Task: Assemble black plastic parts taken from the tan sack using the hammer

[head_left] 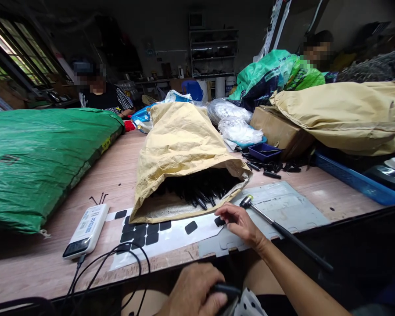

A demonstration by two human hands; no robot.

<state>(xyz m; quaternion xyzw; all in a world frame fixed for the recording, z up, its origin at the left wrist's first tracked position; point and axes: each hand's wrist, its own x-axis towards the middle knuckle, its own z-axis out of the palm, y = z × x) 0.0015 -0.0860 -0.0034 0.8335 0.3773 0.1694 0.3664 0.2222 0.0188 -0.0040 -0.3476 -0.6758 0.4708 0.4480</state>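
Low at the front edge, over the lap, my left hand [195, 289] is closed around a black handle-like piece [228, 289], its end sticking out to the right. My right hand [238, 224] is at the right end of a white sheet [177, 240], fingers curled together beside a black rounded square [219, 221]. Whether they pinch anything I cannot make out. More black squares [152, 238] sit on the sheet's left part. Just behind lies an open tan woven sack [184, 149] with many slim black pieces [200, 193] in its mouth. A hammer [279, 228] lies right of my right hand.
A full green sack [46, 158] fills the left side. A white power bank [87, 232] with looping black cables [141, 263] lies front left. To the right are a grey board [283, 206], loose black parts [271, 174], a carton [276, 127] and a blue tray [355, 177]. Two people sit beyond.
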